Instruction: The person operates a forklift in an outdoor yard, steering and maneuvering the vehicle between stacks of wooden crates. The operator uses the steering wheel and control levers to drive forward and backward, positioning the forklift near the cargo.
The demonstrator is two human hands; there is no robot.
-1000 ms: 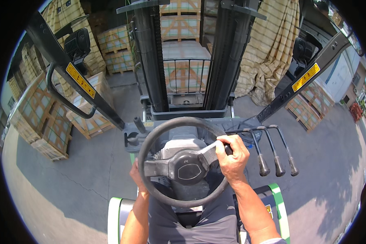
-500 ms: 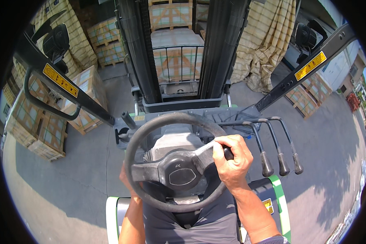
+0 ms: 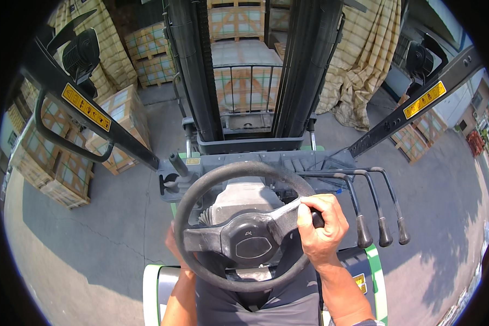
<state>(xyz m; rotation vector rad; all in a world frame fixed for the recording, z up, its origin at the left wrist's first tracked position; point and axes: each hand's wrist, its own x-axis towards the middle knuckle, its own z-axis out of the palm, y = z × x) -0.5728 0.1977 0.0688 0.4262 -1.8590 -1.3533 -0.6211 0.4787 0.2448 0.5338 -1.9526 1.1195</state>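
The lap lies below the steering wheel; the right hand grasps the black knob at the wheel's right; the left hand is at the wheel's left; I cannot tell its grip.

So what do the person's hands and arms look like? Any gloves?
No gloves. The right hand is bare, with no ring or watch showing. The left hand, partly hidden, shows no glove either. The left forearm and right forearm are bare, with a greyish sleeve edge below the right one.
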